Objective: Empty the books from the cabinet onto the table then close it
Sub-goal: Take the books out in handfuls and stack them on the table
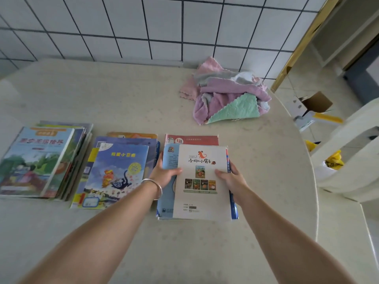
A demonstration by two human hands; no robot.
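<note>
The stack of books (202, 181) I'm handling sits on the counter (143, 95) right in front of me, a white-covered book on top with blue ones beneath and a red one poking out at the far end. Its long axis runs straight away from me, near edge toward my body, far edge toward the tiled wall (143, 27). My left hand (165, 174) clasps the stack's left edge, thumb laid over the white cover, and my right hand (230, 177) clasps the right edge the same way, so both are gripping the stack from either side at about its middle; neither is nearer than the other. I judge the stack is resting on the counter, though I cannot tell for certain whether its underside is fully down. Just to its left lies a second pile (119, 171) with a blue illustrated cover, and further left a third pile (41, 160), both flat and parallel to mine. Beyond, well apart toward the wall, is a heap of cloths (227, 93). The cabinet is not clearly in view, so letting go and turning to it is what I judge comes next.
</note>
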